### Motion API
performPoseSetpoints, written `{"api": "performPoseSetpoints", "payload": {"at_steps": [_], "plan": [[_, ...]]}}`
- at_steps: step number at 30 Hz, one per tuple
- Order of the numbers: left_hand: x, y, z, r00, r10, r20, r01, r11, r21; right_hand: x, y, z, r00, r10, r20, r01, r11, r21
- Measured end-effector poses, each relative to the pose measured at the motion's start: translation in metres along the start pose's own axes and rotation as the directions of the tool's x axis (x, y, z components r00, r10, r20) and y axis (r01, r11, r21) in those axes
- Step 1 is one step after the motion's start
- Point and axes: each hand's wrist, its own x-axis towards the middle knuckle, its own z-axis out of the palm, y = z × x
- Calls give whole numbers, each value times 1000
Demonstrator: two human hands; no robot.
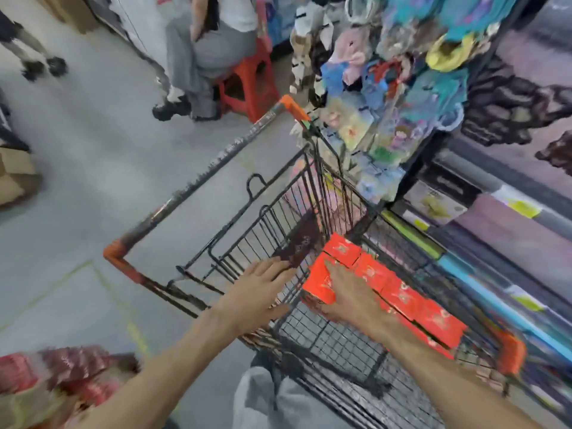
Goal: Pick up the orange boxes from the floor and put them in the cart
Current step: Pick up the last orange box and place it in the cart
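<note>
**Orange boxes stacked along the cart's right wall, one hand on them**

Orange boxes (390, 286) lie inside the cart (325, 342), packed in a row against its right-hand wire wall, the row running from the far corner of the basket toward the near orange corner guard (512, 351). Left of the row, the cart's mesh floor shows bare. More red-and-orange packages (62, 376) sit blurred on the floor at the lower left, well apart from the cart.

The cart stands just beside a shelf rack (464, 230) on its right, with hanging packets of goods (396, 97) above its far corner. To the left of the cart the grey floor (93, 181) is open. Beyond the cart's handle bar (204, 178) a seated person (204, 48) occupies a red stool (247, 88), and cardboard boxes (15, 178) stand at the far left edge.

Both arms reach forward over the near rim. The left hand (263, 283) has straight, spread fingers lying on the folded wire seat flap (247, 243), gripping nothing. The right hand (346, 292) lies palm-down with flat fingers on top of the nearest end of the box row, thumb against the box's side; whether it clasps the box cannot be told through the blur.
</note>
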Motion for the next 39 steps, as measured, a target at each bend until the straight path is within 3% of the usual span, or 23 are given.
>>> {"api": "performPoseSetpoints", "payload": {"at_steps": [5,10,14,24,39], "plan": [[17,-14,67,1000,24,15,-23,995,-97,44,13,74,997,65,30,-64,997,-34],[17,-28,102,996,39,75,-28,989,-142,81,2,117,999,17,39,-14,997,-82],[12,-36,111,995,45,86,-31,987,-157,94,4,143,997,70,-21,-70,997,27],[16,-34,117,989,63,133,-38,982,-183,87,31,166,989,102,-107,-99,995,29],[20,-32,120,982,38,184,-5,984,-176,102,30,194,988,90,-122,-113,974,-196]]}}
